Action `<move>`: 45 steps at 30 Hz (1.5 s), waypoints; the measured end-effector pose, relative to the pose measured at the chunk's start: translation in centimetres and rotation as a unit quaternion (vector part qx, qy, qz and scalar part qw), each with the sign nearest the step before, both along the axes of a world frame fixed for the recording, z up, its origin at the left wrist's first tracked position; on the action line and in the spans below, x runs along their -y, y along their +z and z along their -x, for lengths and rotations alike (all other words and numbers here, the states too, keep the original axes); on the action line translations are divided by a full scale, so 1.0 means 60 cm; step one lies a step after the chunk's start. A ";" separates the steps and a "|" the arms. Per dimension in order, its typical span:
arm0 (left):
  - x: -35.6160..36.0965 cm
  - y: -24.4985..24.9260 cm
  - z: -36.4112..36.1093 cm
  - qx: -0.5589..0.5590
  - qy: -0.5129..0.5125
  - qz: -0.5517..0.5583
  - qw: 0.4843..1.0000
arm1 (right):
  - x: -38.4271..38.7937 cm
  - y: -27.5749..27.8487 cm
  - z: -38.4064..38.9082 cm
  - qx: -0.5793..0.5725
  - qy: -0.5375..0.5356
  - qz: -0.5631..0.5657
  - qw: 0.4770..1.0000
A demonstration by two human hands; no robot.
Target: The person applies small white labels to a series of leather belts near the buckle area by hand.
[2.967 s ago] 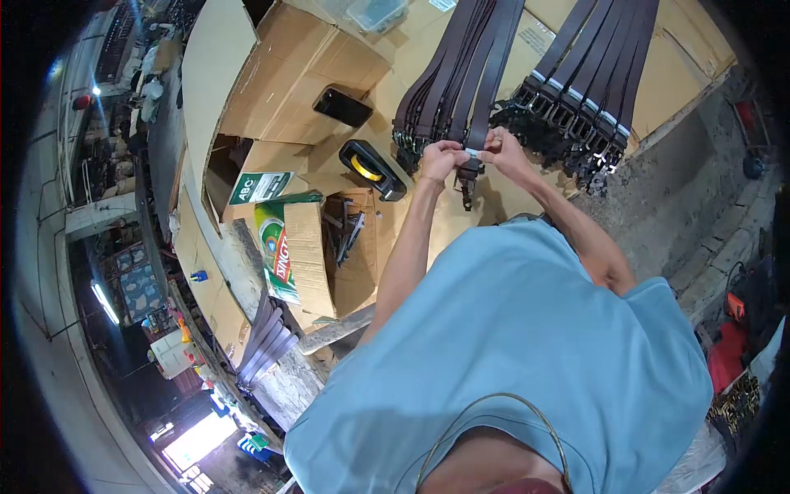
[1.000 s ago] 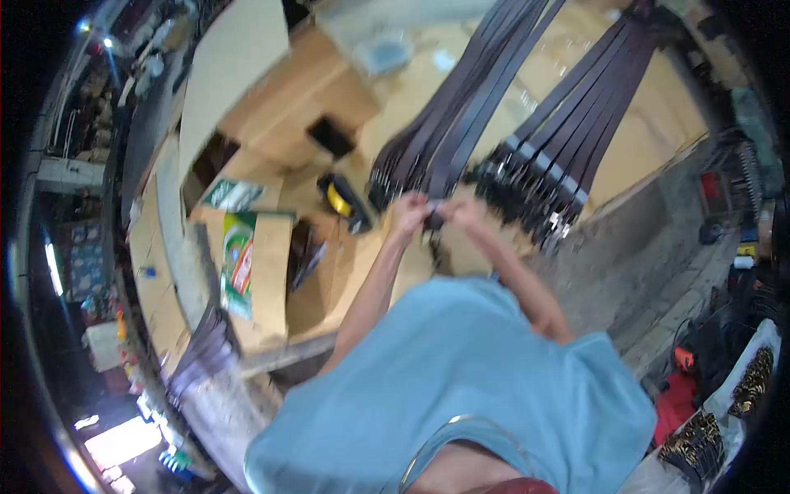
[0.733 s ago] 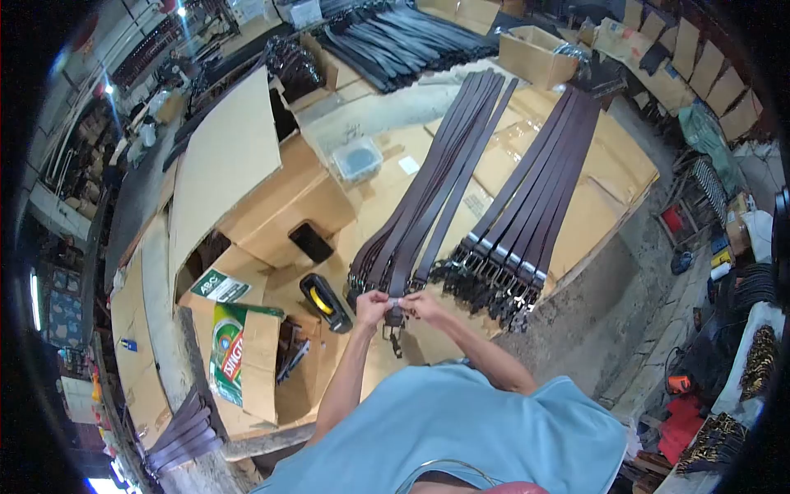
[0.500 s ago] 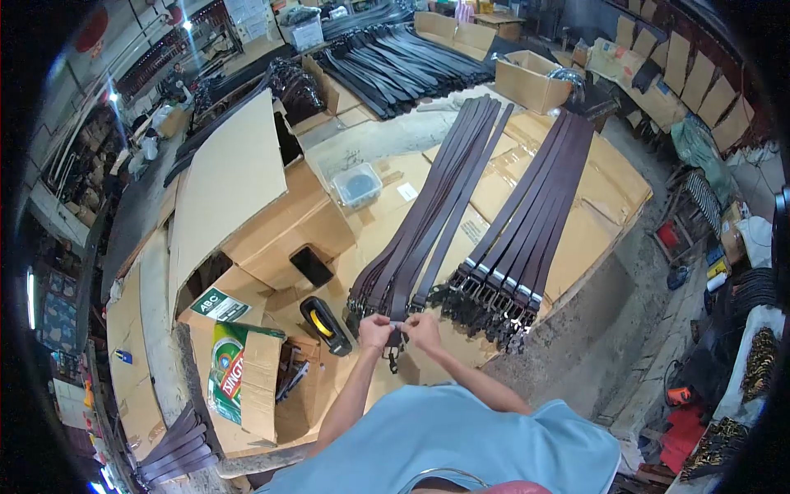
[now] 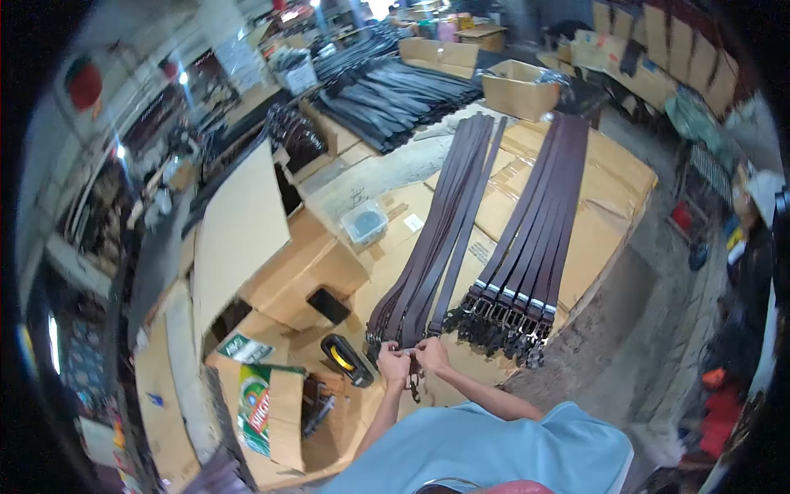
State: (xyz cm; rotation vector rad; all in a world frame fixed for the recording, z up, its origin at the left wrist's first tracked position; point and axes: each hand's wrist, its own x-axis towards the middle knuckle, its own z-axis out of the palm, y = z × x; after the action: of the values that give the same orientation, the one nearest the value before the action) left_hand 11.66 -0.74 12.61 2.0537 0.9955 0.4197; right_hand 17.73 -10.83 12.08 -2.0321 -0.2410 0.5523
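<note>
Dark brown belts (image 5: 444, 214) lie lengthwise on the cardboard, buckle ends toward me. At the near end of this bundle, my left hand (image 5: 393, 362) pinches one belt (image 5: 414, 329) from the left. My right hand (image 5: 433, 356) grips the same belt from the right, its fingertips close to those of the left. A small pale strip shows between the fingers, and the belt's metal buckle (image 5: 415, 387) hangs just below them. To the right lies a second belt bundle (image 5: 539, 222), with white bands (image 5: 510, 296) near its buckles.
Left of my hands sit a black tape dispenser (image 5: 346, 361) with a yellow core, a black phone (image 5: 328, 305) and an open carton (image 5: 288, 420). A clear plastic tub (image 5: 364, 224) stands farther back, beside a large cardboard box (image 5: 300, 263). Black straps (image 5: 395, 99) cover the far table.
The view has shifted, so the table and hands appear lower and slightly to the right. Both hands stay at the same belt's buckle end, with fingers slightly repositioned.
</note>
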 end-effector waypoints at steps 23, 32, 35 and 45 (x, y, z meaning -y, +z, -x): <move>0.095 0.113 -0.040 -0.094 -0.048 -0.340 0.935 | -0.051 -0.033 -0.035 -0.180 0.052 -0.154 0.970; 0.105 0.046 -0.009 0.026 0.065 -0.178 0.982 | -0.007 -0.020 -0.036 -0.096 0.097 -0.126 0.983; 0.085 0.002 0.013 0.024 0.059 -0.163 0.985 | 0.022 0.017 -0.043 -0.057 0.102 -0.117 0.986; -0.026 -0.058 0.047 0.072 -0.102 0.342 0.931 | 0.031 -0.042 -0.038 -0.159 0.133 -0.114 0.972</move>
State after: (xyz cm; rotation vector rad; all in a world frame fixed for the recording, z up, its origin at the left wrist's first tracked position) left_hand 8.86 0.85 9.13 1.4456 0.6952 0.0847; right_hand 19.99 -12.66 9.58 -1.6705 -0.3665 0.9622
